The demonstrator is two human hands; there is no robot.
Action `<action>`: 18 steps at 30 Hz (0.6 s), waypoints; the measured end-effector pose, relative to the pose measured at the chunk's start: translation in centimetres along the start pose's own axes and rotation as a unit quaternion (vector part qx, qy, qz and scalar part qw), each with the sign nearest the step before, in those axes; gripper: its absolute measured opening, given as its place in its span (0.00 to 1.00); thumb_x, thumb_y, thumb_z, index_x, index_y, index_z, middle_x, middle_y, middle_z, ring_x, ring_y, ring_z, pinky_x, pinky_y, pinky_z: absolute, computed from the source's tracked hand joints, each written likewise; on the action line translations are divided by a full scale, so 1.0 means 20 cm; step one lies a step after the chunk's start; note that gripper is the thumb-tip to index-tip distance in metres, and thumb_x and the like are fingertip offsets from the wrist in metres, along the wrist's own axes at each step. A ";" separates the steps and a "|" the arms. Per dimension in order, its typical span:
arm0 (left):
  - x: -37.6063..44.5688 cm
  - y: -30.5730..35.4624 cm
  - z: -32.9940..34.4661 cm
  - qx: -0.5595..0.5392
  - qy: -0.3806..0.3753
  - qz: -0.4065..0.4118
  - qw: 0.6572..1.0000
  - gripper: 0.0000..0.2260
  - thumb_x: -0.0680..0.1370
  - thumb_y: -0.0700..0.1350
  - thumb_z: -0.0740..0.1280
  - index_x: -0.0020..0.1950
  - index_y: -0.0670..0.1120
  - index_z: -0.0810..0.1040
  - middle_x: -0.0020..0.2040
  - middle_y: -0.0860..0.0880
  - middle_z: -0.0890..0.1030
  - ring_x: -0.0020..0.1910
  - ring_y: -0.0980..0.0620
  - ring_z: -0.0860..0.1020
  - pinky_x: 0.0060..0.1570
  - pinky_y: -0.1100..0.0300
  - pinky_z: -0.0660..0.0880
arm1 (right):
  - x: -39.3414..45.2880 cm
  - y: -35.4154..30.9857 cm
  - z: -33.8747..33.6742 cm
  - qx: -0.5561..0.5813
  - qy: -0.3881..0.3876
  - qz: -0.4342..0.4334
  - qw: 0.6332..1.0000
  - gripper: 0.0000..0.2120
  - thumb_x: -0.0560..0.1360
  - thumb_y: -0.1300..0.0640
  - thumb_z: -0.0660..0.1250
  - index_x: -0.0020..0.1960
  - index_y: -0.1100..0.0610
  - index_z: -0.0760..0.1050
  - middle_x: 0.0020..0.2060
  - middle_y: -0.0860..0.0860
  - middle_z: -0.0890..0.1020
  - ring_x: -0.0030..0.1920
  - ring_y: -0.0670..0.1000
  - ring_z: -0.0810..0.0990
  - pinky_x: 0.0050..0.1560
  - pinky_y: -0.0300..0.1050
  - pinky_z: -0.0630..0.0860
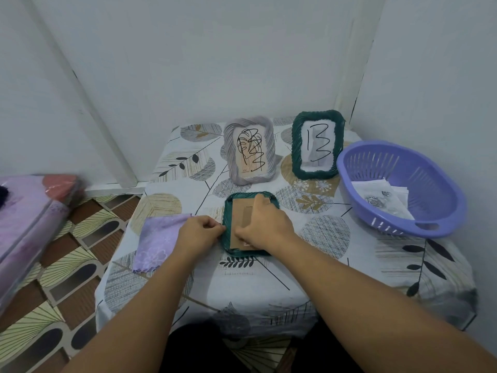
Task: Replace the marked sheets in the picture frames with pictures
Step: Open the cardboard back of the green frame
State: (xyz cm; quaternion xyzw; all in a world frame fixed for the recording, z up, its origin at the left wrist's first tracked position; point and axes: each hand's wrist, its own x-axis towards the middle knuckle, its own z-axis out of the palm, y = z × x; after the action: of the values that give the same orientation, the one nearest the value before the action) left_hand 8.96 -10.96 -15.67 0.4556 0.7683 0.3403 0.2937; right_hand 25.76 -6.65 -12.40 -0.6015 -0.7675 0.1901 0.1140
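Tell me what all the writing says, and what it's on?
"13": black marker on the sheet in the standing green frame.
Grey frame: black scribble over its sheet, no readable word.
Papers in the purple basket: printed pictures, no readable text.

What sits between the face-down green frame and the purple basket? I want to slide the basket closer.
Nothing stands there: in the head view, only bare patterned tablecloth shows between the face-down green frame and the purple basket.

Both forearms stretched forward, converging. Left grip (200, 232) curled, fingertips pinched together; right grip (265, 224) knuckles-up, fingers bent downward, pressing.
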 end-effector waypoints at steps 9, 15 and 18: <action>0.01 0.00 0.02 -0.039 0.014 -0.010 0.999 0.06 0.76 0.50 0.73 0.46 0.50 0.78 0.39 0.47 0.83 0.38 0.50 0.79 0.40 0.55 0.74 | -0.01 0.03 0.02 0.061 0.042 0.008 0.997 0.32 0.68 0.37 0.71 0.59 0.55 0.60 0.53 0.55 0.78 0.52 0.60 0.79 0.43 0.48 0.71; 0.01 0.09 0.05 -0.144 -0.014 -0.042 0.989 0.11 0.77 0.49 0.73 0.44 0.42 0.78 0.35 0.48 0.80 0.36 0.49 0.74 0.42 0.55 0.71 | 0.00 0.04 0.03 0.075 0.056 0.002 0.996 0.33 0.68 0.34 0.70 0.57 0.55 0.60 0.51 0.55 0.78 0.50 0.60 0.80 0.43 0.49 0.74; 0.03 0.10 0.07 -0.164 -0.020 -0.056 0.985 0.11 0.75 0.48 0.76 0.38 0.46 0.78 0.38 0.46 0.82 0.40 0.48 0.76 0.45 0.54 0.73 | 0.00 0.05 0.04 0.075 0.067 0.002 0.995 0.34 0.68 0.31 0.69 0.57 0.54 0.60 0.50 0.54 0.78 0.49 0.59 0.80 0.41 0.48 0.73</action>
State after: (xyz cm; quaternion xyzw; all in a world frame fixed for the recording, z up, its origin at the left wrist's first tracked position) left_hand 10.87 -9.43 -15.08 0.3641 0.7205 0.4357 0.3981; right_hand 26.25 -6.69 -13.60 -0.6046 -0.7402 0.2063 0.2096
